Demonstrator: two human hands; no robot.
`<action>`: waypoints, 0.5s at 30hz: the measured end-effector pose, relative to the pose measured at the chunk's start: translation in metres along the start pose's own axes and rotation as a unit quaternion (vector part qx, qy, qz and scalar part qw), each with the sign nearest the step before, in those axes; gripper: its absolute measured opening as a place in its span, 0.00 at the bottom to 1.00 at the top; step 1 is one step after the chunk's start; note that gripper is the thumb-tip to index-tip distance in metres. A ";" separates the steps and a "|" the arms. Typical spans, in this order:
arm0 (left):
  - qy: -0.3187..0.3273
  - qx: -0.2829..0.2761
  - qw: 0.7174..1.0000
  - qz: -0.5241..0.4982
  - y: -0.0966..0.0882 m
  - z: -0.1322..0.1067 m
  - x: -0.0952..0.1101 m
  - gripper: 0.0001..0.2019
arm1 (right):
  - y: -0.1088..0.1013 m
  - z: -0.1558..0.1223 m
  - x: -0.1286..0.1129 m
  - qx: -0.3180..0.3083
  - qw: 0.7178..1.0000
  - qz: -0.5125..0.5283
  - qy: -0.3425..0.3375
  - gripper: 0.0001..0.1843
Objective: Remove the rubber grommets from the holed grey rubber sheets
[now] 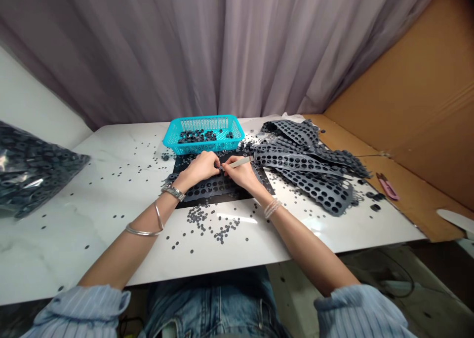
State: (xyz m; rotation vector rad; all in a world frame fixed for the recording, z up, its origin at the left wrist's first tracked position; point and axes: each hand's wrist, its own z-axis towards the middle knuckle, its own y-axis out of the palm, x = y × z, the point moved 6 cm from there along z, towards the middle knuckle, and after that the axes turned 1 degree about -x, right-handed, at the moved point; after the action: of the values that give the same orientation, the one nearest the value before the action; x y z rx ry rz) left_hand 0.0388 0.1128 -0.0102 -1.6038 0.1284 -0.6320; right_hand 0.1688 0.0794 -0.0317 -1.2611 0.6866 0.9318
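The dark rubber sheet (217, 189), punched with rows of round holes, lies flat on a black mat (265, 184), directly under both hands near the middle of a white marble-look table (111, 155). A pale mauve curtain (177, 42) hangs behind the table, and a brown cardboard panel (407, 106) stands along its right side. A heap of similar punched sheets (307, 165) sprawls just right of the mat. A bulging clear plastic bag (33, 170) of dark pieces sits at the table's left edge. Beyond the mat, a turquoise plastic basket (203, 133) holds a small pile of dark pieces. Pink-handled snips (387, 186) lie on the cardboard at the right. Small dark rubber discs (209, 223) are scattered over the tabletop, thickest just in front of the mat. The right hand (240, 174) grasps a slim pale pen-shaped tool (237, 163) like a pencil, its tip down at the sheet. The left hand (198, 168) is curled, its fingertips (217, 166) meeting the tool's tip; whether they pinch anything is hidden.
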 end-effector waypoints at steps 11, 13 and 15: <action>0.012 -0.009 0.984 -0.176 -0.011 -0.006 -0.003 0.03 | 0.001 0.002 0.002 0.023 0.999 -0.036 0.003 0.09; -0.017 0.017 0.954 -0.299 -0.023 -0.009 -0.015 0.06 | 0.002 0.004 0.005 0.022 1.000 -0.003 0.019 0.10; -0.063 0.055 0.894 -0.441 -0.029 -0.011 -0.030 0.07 | 0.001 0.004 0.010 0.024 0.998 0.040 0.041 0.10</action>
State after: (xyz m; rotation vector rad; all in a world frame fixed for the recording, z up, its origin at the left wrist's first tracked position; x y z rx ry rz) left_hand 0.0006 0.1203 0.0079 -1.5410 -0.7664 -1.1929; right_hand 0.1717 0.0855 -0.0397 -1.2420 0.8248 0.9283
